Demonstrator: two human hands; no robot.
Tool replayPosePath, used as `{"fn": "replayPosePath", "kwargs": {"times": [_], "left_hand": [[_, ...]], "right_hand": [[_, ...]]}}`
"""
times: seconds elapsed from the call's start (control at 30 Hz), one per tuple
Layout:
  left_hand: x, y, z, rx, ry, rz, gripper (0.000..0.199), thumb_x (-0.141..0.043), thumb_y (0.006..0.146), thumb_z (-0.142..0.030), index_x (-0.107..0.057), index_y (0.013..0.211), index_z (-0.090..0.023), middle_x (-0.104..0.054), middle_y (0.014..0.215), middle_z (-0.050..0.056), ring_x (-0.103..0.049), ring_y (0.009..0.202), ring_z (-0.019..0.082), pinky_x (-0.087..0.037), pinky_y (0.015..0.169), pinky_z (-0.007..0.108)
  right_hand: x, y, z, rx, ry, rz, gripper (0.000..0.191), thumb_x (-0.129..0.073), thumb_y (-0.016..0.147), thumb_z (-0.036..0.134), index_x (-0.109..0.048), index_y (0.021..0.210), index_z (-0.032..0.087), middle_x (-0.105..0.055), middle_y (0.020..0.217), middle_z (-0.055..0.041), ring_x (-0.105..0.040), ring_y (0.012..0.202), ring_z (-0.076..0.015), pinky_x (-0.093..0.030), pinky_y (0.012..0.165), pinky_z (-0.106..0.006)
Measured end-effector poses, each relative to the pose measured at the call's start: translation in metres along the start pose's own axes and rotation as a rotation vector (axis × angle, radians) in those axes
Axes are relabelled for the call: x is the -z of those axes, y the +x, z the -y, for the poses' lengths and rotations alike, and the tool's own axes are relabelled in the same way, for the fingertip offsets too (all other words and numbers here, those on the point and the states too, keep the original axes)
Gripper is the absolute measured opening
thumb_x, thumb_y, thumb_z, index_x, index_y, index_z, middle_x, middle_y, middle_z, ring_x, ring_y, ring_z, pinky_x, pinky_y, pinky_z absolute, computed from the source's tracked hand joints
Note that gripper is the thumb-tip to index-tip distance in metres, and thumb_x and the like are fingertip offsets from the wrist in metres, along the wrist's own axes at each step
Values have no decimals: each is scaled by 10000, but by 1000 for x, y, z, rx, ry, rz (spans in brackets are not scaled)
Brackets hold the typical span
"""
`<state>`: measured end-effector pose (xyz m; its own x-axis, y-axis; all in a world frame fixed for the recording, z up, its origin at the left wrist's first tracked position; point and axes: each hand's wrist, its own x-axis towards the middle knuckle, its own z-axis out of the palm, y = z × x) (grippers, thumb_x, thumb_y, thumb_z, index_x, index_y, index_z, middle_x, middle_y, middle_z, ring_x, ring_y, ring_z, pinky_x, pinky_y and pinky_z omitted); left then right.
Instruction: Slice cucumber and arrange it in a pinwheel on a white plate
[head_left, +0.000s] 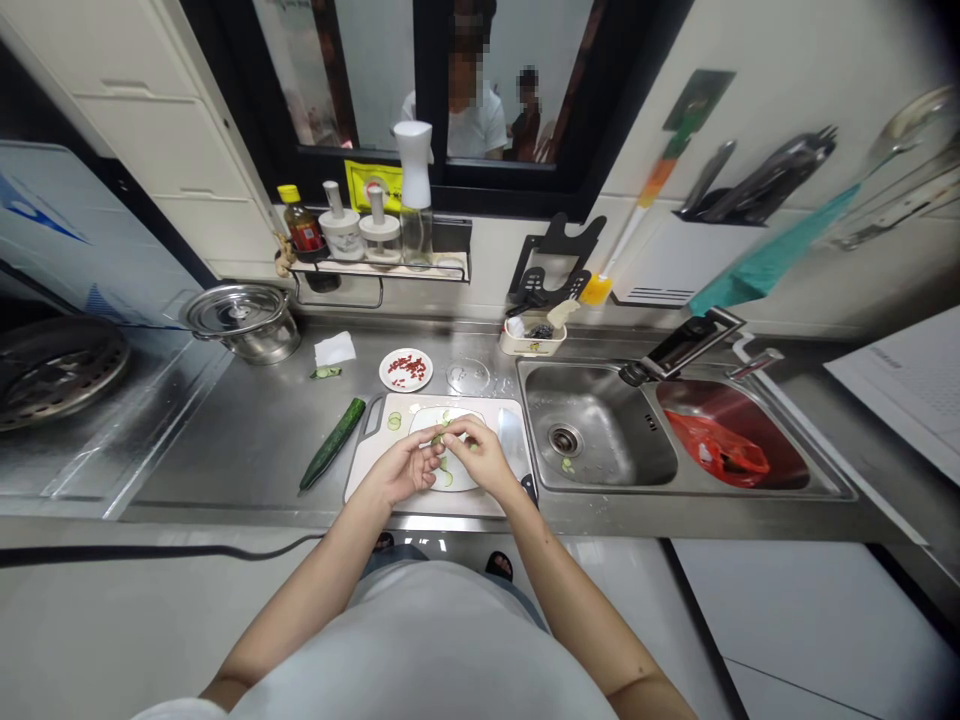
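Observation:
Over a white plate [470, 482] on the cutting board [375, 460], my left hand [409, 468] and my right hand [484, 462] meet at the fingertips. Both pinch a small cucumber slice [441, 438], mostly covered by the fingers. More thin cucumber slices lie on the plate. To the left of the plate, a few pale green rounds [394, 421] rest on the board. A knife [512, 440] lies along the board's right side, its black handle toward me. Left of the board is a cucumber [332, 445], dark green and lying at a slant.
Behind the board stands a small plate [406, 384] of red pieces. A steel pot [259, 330] is at the back left, near a white paper [334, 348]. The double sink [600, 400] adjoins the right, holding a red bag [720, 450]. A rack [375, 268] carries bottles.

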<state>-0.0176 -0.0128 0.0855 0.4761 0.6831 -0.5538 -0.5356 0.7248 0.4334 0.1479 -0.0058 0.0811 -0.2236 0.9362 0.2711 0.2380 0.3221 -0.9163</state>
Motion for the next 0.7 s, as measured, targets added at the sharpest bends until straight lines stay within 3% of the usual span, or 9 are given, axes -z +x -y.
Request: {"fn": "replayPosePath", "kwargs": {"times": [0.33, 0.6, 0.7], "left_hand": [[0, -5, -2, -210, 235, -107, 518, -766, 642, -198, -570, 1120, -213, -583, 718, -39, -522, 539, 44, -312, 434, 127], [-13, -14, -4, -417, 445, -182, 566, -785, 577, -261, -591, 1104, -190, -522, 605, -76, -432, 510, 46, -265, 490, 176], [-16, -15, -4, -510, 515, -197, 543, -783, 585, -273, -595, 1085, -174, -513, 588, -80, -459, 534, 59, -314, 541, 189]], "right_hand": [[2, -2, 5, -25, -34, 27, 114, -575, 831, 279, -630, 767, 202, -643, 816, -21, -571, 830, -152, -430, 707, -261], [2, -1, 7, -90, 11, 65, 125, -564, 820, 290, -621, 765, 193, -648, 802, -7, -584, 797, -141, -424, 674, -245], [1, -1, 6, -115, 24, 60, 131, -573, 810, 301, -623, 756, 192, -648, 781, -1, -585, 771, -136, -427, 668, -243]]}}
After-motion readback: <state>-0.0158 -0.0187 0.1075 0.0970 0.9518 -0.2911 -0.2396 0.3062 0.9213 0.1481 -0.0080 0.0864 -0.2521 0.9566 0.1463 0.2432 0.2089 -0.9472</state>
